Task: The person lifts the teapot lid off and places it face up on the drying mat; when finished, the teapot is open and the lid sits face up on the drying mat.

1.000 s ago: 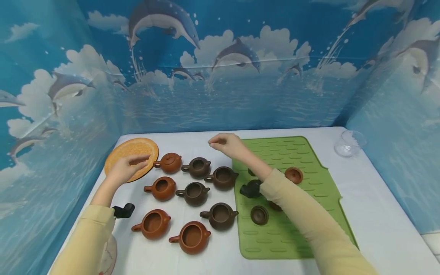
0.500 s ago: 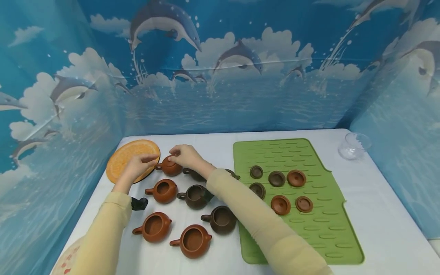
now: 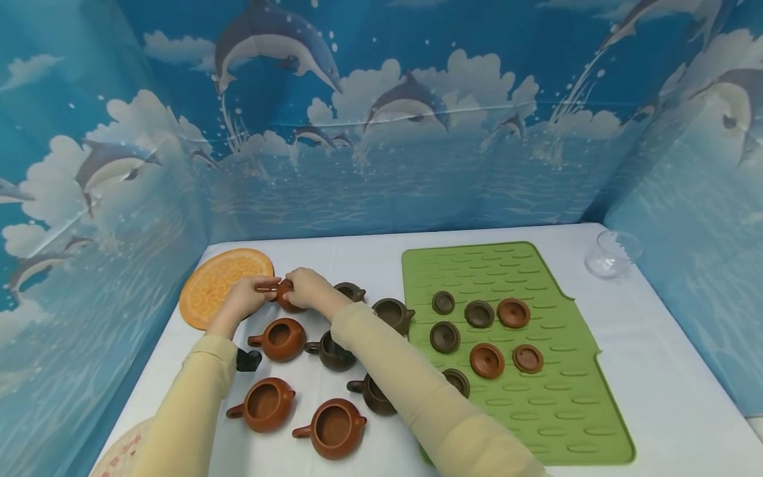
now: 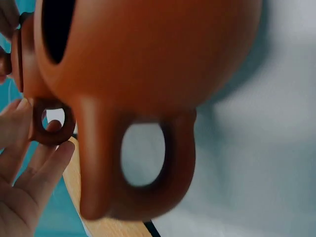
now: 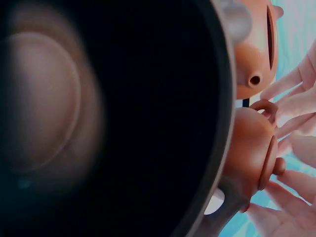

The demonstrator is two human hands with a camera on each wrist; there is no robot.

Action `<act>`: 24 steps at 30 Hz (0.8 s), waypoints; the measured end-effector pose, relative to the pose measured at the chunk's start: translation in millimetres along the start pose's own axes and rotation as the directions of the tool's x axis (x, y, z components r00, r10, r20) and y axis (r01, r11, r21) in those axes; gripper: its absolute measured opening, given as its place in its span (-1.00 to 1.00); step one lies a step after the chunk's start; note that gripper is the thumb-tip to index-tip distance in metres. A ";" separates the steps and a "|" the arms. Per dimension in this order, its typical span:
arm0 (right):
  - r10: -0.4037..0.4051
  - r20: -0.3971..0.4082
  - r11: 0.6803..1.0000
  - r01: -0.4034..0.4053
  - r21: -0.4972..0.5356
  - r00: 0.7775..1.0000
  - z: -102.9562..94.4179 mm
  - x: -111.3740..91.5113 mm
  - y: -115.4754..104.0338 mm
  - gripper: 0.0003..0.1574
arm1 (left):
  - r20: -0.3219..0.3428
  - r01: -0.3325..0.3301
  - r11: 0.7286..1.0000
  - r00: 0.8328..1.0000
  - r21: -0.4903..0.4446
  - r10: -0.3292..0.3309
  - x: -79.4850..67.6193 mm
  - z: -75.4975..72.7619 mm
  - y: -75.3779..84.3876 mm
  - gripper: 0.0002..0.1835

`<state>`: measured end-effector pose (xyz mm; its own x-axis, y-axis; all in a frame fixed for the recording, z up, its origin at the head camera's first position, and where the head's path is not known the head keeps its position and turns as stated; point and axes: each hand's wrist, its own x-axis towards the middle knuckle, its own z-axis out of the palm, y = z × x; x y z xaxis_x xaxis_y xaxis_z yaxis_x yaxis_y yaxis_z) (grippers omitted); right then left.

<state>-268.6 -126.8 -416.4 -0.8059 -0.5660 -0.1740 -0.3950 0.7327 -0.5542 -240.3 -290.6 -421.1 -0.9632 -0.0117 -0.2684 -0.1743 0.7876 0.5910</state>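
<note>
A small reddish-brown teapot (image 3: 285,301) with its lid on stands at the back left, between both hands. My left hand (image 3: 243,299) pinches its ring handle (image 4: 50,138) with thumb and fingers. From the other side my right hand (image 3: 307,290) holds the body, its fingers by the spout and lid (image 5: 268,165). The right hand partly hides the teapot in the head view. Nearest the left wrist camera looms a lidless reddish-brown teapot (image 4: 148,59). A dark lidless pot (image 5: 44,98) fills much of the right wrist view, blurred.
Several lidless teapots, reddish (image 3: 265,405) and dark (image 3: 390,313), stand in front and to the right. Loose lids (image 3: 487,360) lie on a green mat (image 3: 572,424). An orange round mat (image 3: 220,285) lies at back left, a clear glass bowl (image 3: 610,258) at back right.
My right hand has come left and down from above the back of the table onto the lidded teapot. My left hand has moved right to its handle.
</note>
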 end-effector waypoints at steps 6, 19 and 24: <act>0.010 -0.047 0.992 -0.016 -0.124 0.999 3.2 2.5 -2.3 -0.62 | -0.026 0.050 0.999 0.998 0.000 -0.050 3.2 4.0 1.0 -0.60; -0.075 -0.192 0.971 0.027 -0.239 0.979 -1.2 3.5 -8.6 -0.83 | -0.037 0.093 0.995 0.995 0.031 -0.092 5.5 1.5 3.0 -0.62; -0.095 -0.239 0.979 0.047 -0.200 0.966 -1.2 -1.1 -9.9 -0.85 | -0.028 0.076 0.996 0.997 0.040 -0.075 5.9 2.0 -0.8 -0.63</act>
<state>-264.4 -133.0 -409.8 -0.8465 -0.5264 0.0792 -0.5126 0.7659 -0.3880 -245.4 -290.1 -424.7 -0.9528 -0.0882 -0.2906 -0.2390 0.8083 0.5381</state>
